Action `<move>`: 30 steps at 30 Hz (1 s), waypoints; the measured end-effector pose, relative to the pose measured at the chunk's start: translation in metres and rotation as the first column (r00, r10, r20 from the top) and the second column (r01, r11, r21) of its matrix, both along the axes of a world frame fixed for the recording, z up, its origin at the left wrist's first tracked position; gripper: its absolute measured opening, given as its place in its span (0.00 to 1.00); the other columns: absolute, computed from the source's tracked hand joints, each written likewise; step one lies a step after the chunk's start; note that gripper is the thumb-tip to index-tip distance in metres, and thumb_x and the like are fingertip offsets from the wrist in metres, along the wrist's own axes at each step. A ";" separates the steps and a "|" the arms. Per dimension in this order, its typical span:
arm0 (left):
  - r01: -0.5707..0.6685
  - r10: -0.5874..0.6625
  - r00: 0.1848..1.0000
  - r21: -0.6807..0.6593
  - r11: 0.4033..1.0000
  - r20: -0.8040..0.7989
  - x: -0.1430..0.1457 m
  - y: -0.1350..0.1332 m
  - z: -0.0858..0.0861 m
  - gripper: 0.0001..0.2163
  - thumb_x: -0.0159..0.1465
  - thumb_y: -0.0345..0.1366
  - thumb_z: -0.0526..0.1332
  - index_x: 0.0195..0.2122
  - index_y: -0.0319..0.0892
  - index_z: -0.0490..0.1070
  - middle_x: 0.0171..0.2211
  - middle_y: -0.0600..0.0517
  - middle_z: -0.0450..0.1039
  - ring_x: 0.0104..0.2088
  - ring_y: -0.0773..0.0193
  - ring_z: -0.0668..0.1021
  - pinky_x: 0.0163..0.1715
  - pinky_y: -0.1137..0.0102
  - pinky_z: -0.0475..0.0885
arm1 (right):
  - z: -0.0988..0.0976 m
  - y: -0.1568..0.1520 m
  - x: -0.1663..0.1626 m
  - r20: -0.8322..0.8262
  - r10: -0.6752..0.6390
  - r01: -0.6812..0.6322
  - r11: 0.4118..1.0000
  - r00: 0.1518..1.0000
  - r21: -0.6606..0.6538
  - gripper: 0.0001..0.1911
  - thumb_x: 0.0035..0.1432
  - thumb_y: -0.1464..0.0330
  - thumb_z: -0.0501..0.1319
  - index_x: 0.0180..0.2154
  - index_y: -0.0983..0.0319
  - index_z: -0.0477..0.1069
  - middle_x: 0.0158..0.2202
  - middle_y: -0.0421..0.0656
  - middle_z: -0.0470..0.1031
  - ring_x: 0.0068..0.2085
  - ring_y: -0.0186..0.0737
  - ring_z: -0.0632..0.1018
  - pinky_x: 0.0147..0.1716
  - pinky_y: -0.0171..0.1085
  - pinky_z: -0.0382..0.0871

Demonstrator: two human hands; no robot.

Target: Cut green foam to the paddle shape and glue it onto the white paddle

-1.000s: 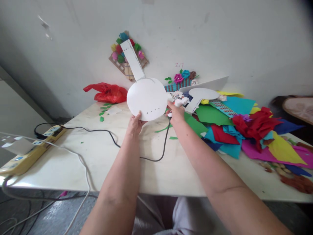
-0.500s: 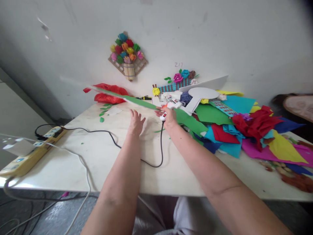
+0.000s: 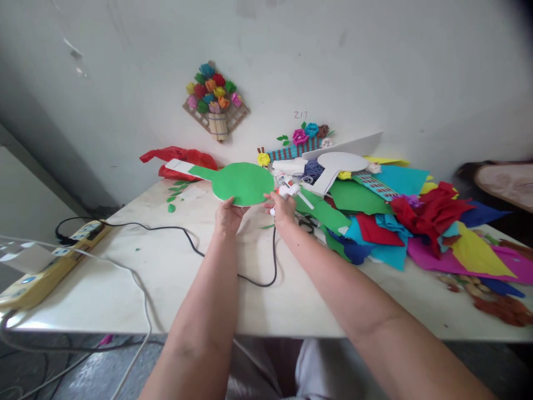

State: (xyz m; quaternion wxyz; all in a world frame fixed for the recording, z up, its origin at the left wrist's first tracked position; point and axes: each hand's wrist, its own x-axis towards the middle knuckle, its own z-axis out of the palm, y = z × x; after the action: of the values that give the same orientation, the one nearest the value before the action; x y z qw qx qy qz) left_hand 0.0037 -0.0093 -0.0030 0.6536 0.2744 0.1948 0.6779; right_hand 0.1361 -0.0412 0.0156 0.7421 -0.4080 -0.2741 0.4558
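Observation:
A round green fan-shaped cutout (image 3: 244,182) with a handle is held over the table; the handle's end is white. My left hand (image 3: 229,218) grips its near edge, thumb on top and fingers underneath. My right hand (image 3: 281,210) is closed around a white glue gun (image 3: 287,190) with a white glue stick poking out at the back. The fingertips of that hand are close to the cutout's right edge; whether they touch it I cannot tell. From the glue gun a black cord (image 3: 274,255) drops to the table.
Coloured paper (image 3: 358,196), a white fan-shaped cutout (image 3: 343,161) and crumpled red paper (image 3: 433,214) are heaped on the right. A red plastic bag (image 3: 183,157) and green paper leaves (image 3: 171,208) lie at back left. A yellow power strip (image 3: 50,266) edges the left side.
The green cutout has turned from edge-on to face-up, its handle now pointing left. My left hand has taken hold of its near edge. My right hand still holds the glue gun.

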 end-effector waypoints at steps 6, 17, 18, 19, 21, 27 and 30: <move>-0.061 0.061 0.998 -0.146 0.987 -0.005 -0.006 0.000 0.001 0.21 0.53 0.24 0.53 0.49 0.39 0.69 0.39 0.46 0.77 0.40 0.56 0.79 0.42 0.55 0.75 | -0.004 0.011 0.023 0.005 -0.150 0.150 0.988 0.989 -0.034 0.08 0.49 0.71 0.59 0.35 0.62 0.64 0.18 0.32 0.72 0.12 0.29 0.69 0.09 0.26 0.58; -0.050 0.050 0.999 -0.180 0.982 -0.001 -0.009 0.001 0.001 0.19 0.51 0.24 0.53 0.43 0.41 0.71 0.39 0.47 0.77 0.40 0.56 0.78 0.41 0.57 0.75 | -0.014 0.017 0.028 0.012 -0.154 0.155 0.986 0.988 -0.063 0.08 0.49 0.72 0.60 0.33 0.62 0.63 0.15 0.30 0.68 0.11 0.28 0.67 0.09 0.26 0.57; -0.053 0.053 0.999 -0.183 0.982 -0.001 -0.009 0.000 0.001 0.19 0.50 0.24 0.53 0.43 0.41 0.71 0.39 0.47 0.77 0.40 0.56 0.78 0.41 0.57 0.75 | -0.014 0.017 0.028 0.011 -0.152 0.152 0.987 0.988 -0.060 0.08 0.49 0.72 0.60 0.33 0.62 0.63 0.15 0.30 0.68 0.10 0.28 0.66 0.09 0.26 0.57; -0.052 0.053 0.999 -0.182 0.982 0.001 -0.009 0.000 0.002 0.19 0.50 0.24 0.53 0.43 0.41 0.72 0.39 0.47 0.77 0.41 0.56 0.78 0.41 0.57 0.75 | -0.014 0.017 0.028 0.010 -0.150 0.151 0.987 0.989 -0.056 0.08 0.49 0.72 0.60 0.33 0.62 0.64 0.15 0.30 0.68 0.10 0.28 0.66 0.09 0.26 0.57; -0.045 0.048 0.999 -0.180 0.983 0.009 -0.009 -0.001 0.002 0.19 0.50 0.24 0.53 0.43 0.41 0.72 0.38 0.47 0.77 0.40 0.56 0.78 0.40 0.58 0.75 | -0.014 0.017 0.028 0.008 -0.146 0.147 0.988 0.989 -0.048 0.08 0.49 0.72 0.60 0.34 0.62 0.64 0.15 0.30 0.68 0.10 0.27 0.66 0.09 0.26 0.56; -0.030 0.031 1.000 -0.177 0.984 0.004 -0.008 -0.002 0.003 0.20 0.49 0.24 0.54 0.43 0.40 0.72 0.36 0.47 0.77 0.36 0.57 0.79 0.39 0.58 0.75 | -0.014 0.019 0.027 0.010 -0.157 0.157 0.987 0.988 -0.042 0.11 0.47 0.73 0.61 0.36 0.62 0.64 0.16 0.30 0.68 0.11 0.27 0.67 0.10 0.25 0.58; -0.016 0.017 1.000 -0.173 0.985 0.007 -0.007 -0.001 0.003 0.20 0.49 0.24 0.54 0.44 0.41 0.72 0.36 0.47 0.77 0.37 0.56 0.79 0.39 0.58 0.75 | -0.016 0.020 0.026 0.013 -0.140 0.141 0.989 0.990 -0.054 0.12 0.46 0.73 0.62 0.36 0.63 0.64 0.17 0.31 0.69 0.12 0.28 0.68 0.10 0.25 0.58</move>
State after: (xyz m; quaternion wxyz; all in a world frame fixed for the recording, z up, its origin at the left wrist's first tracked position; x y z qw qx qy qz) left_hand -0.0038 -0.0107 0.0003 0.6700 0.2121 0.2526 0.6650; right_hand 0.1622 -0.0209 -0.0005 0.7595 -0.4487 -0.2356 0.4079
